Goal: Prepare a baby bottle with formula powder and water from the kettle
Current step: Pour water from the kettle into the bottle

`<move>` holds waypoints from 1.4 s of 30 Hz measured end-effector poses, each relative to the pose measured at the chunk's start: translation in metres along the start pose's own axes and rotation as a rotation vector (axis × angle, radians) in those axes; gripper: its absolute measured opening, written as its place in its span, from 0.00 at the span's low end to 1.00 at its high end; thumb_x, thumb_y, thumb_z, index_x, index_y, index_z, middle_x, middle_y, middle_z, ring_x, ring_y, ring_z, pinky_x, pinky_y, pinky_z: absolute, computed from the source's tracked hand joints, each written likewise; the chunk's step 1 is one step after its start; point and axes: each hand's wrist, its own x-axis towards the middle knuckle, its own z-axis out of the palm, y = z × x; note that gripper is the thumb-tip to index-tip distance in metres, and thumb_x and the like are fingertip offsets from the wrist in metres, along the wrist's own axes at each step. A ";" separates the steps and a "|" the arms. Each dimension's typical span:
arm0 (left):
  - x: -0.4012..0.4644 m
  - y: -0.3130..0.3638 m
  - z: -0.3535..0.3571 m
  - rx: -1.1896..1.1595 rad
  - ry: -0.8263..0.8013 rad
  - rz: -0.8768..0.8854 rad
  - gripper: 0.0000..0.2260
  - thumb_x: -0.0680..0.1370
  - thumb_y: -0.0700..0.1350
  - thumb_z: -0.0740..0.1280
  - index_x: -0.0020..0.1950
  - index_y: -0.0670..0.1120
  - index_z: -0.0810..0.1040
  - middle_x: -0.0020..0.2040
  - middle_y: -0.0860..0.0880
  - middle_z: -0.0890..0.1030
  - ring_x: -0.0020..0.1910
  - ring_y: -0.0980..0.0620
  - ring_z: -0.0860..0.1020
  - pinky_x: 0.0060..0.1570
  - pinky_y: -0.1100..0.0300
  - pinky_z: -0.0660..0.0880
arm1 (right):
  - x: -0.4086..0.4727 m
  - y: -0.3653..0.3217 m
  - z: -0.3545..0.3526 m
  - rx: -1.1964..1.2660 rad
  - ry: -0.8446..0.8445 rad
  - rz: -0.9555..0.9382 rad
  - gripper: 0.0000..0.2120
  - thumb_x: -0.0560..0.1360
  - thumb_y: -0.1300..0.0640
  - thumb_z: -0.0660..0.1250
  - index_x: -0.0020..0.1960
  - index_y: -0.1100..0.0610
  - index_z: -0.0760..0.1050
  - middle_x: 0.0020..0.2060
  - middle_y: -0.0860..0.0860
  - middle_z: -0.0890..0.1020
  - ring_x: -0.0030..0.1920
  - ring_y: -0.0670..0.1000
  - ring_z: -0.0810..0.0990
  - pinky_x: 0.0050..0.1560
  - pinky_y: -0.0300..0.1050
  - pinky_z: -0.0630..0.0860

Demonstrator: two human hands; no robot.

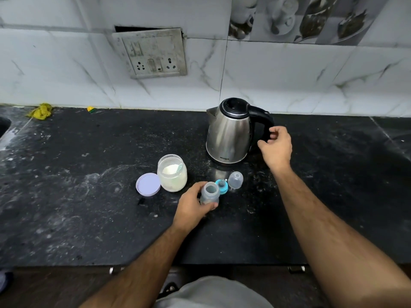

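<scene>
Baby bottle (209,193): uncapped, upright on the black table (89,207), being gripped by the curled fingers of the left hand (193,207). Steel kettle (230,132): standing behind the bottle; its black handle (263,121) is being approached by the right hand (277,146), fingers loosely curled, nothing being held. Open formula jar (172,173): left of the kettle.

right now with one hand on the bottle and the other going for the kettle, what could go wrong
1. The small translucent baby bottle has a narrow open mouth, so water from the steel kettle could miss it and reach the left hand gripping it.
2. The right hand is at the black handle without a closed grip; lifting now may let it slip.
3. The open glass powder jar stands close and could catch splashes.
</scene>
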 end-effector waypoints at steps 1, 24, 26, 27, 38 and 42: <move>0.000 0.002 0.000 -0.011 0.006 -0.003 0.25 0.66 0.46 0.79 0.60 0.55 0.77 0.54 0.60 0.83 0.54 0.63 0.80 0.55 0.62 0.77 | 0.007 0.001 0.001 -0.009 -0.023 0.004 0.27 0.69 0.61 0.72 0.66 0.54 0.70 0.61 0.54 0.75 0.54 0.51 0.78 0.60 0.49 0.76; 0.009 0.012 0.015 -0.061 0.094 -0.094 0.23 0.67 0.38 0.78 0.57 0.52 0.78 0.51 0.59 0.84 0.51 0.63 0.80 0.50 0.70 0.73 | 0.071 0.020 0.004 0.361 -0.520 0.069 0.09 0.69 0.70 0.72 0.39 0.58 0.78 0.30 0.53 0.79 0.30 0.48 0.77 0.39 0.42 0.75; 0.010 0.011 0.015 -0.061 0.097 -0.100 0.23 0.67 0.38 0.78 0.58 0.53 0.78 0.51 0.61 0.84 0.52 0.63 0.80 0.51 0.70 0.74 | 0.071 0.023 0.006 0.388 -0.513 0.100 0.08 0.69 0.70 0.71 0.40 0.58 0.79 0.29 0.53 0.79 0.29 0.49 0.77 0.39 0.45 0.76; 0.010 0.010 0.016 -0.057 0.099 -0.103 0.23 0.67 0.38 0.78 0.58 0.53 0.78 0.51 0.62 0.83 0.52 0.63 0.80 0.52 0.69 0.74 | 0.071 0.024 0.007 0.386 -0.495 0.104 0.07 0.69 0.69 0.71 0.40 0.58 0.78 0.29 0.53 0.78 0.29 0.49 0.76 0.39 0.46 0.75; 0.008 0.011 0.018 -0.078 0.119 -0.118 0.23 0.68 0.34 0.77 0.58 0.51 0.78 0.53 0.58 0.83 0.52 0.63 0.80 0.55 0.67 0.75 | 0.061 0.023 0.022 0.416 -0.278 0.090 0.12 0.69 0.67 0.69 0.33 0.52 0.76 0.26 0.48 0.75 0.29 0.49 0.72 0.34 0.46 0.71; 0.008 0.010 0.020 -0.076 0.135 -0.117 0.23 0.68 0.34 0.77 0.58 0.54 0.77 0.52 0.60 0.84 0.53 0.63 0.80 0.55 0.66 0.75 | 0.059 0.013 0.024 0.444 -0.256 0.091 0.10 0.67 0.67 0.68 0.33 0.53 0.75 0.27 0.49 0.74 0.30 0.50 0.72 0.34 0.46 0.70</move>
